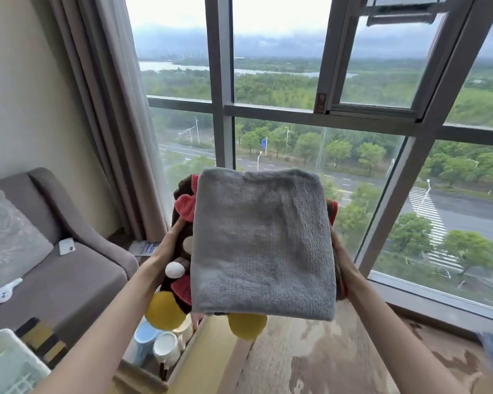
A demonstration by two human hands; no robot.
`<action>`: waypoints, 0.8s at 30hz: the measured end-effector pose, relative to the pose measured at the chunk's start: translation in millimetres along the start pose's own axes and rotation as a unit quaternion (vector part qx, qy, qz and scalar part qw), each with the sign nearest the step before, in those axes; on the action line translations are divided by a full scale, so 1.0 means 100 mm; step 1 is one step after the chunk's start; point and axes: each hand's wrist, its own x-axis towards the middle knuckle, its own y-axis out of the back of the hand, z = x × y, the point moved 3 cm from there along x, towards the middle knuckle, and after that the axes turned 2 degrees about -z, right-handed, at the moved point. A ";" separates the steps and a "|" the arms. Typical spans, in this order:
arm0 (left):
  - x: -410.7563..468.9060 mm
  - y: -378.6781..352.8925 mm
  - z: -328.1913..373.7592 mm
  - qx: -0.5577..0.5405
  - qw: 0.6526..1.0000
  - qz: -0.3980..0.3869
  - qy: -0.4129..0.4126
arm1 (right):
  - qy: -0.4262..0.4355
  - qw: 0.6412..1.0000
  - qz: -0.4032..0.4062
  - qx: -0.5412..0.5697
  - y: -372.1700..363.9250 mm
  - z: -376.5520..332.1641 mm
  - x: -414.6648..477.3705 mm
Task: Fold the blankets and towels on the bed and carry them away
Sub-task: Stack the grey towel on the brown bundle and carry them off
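Grey towel point(264, 243) tops one blanket point(182, 240), two hands point(171, 238) point(339, 251) holding.

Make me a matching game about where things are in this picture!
Things:
1 grey towel
2 cartoon blanket
3 white phone
4 mugs

Places:
A on the sofa seat
B top of the carried stack
C low down, below the stack, beside the sofa
D right under the towel

Pairs: 1-B; 2-D; 3-A; 4-C
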 end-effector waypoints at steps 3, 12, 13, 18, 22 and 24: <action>0.66 0.00 0.01 -0.005 1.000 0.015 0.001 | -0.008 1.000 0.005 -0.007 0.15 -0.08 0.68; 3.01 -0.34 0.00 -0.009 0.995 0.077 0.059 | -0.046 0.999 0.013 -0.016 0.96 -0.43 2.96; 3.22 -0.37 -0.01 -0.017 0.994 0.088 0.059 | -0.050 0.999 0.010 -0.020 1.03 -0.46 3.19; 4.05 -0.38 -0.01 -0.032 0.988 0.123 0.090 | -0.085 0.996 -0.008 0.005 1.20 -0.51 4.16; 4.74 -0.18 0.04 -0.009 0.979 0.165 0.117 | -0.111 0.994 -0.014 0.011 1.22 -0.47 4.94; 5.09 -0.08 0.02 -0.014 0.977 0.168 0.134 | -0.126 0.992 -0.013 0.013 1.23 -0.41 5.33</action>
